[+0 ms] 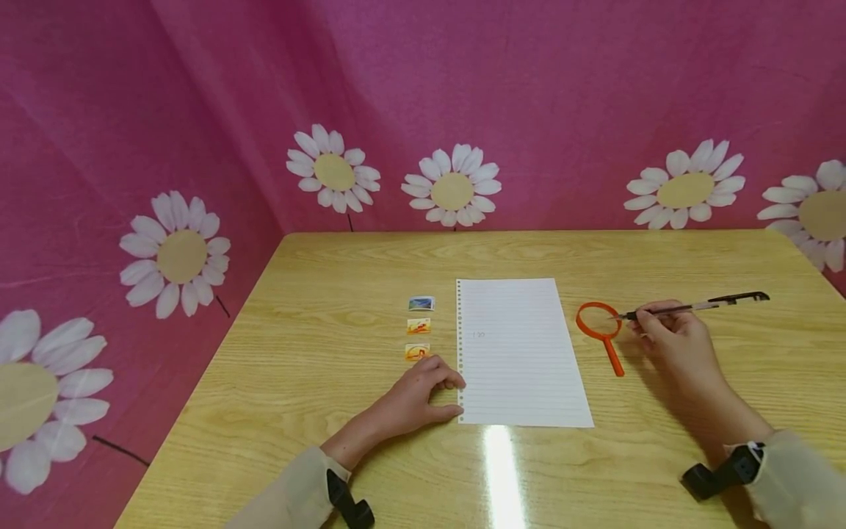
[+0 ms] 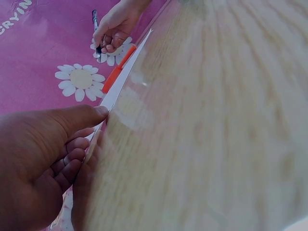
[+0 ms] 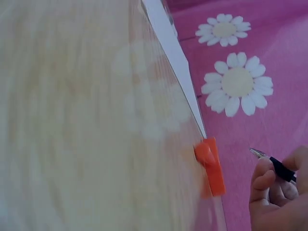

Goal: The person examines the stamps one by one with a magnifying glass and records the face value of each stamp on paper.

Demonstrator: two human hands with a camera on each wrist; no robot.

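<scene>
My right hand grips a black gel pen between thumb and fingers, its cap on the back end. The bare tip points left, over the ring of an orange magnifying glass in the head view; the right wrist view shows the pen tip raised above the table. My left hand rests by the left edge of a lined, punched sheet of paper, thumb and fingertips at its lower left margin, fingers loosely bent. Small faint handwriting stands near the sheet's upper left.
Left of the sheet, three small stamp-like pictures lie in a column: a blue one, then two yellow-orange ones, the nearest close to my left fingers. Behind the wooden table hangs a pink cloth with daisies.
</scene>
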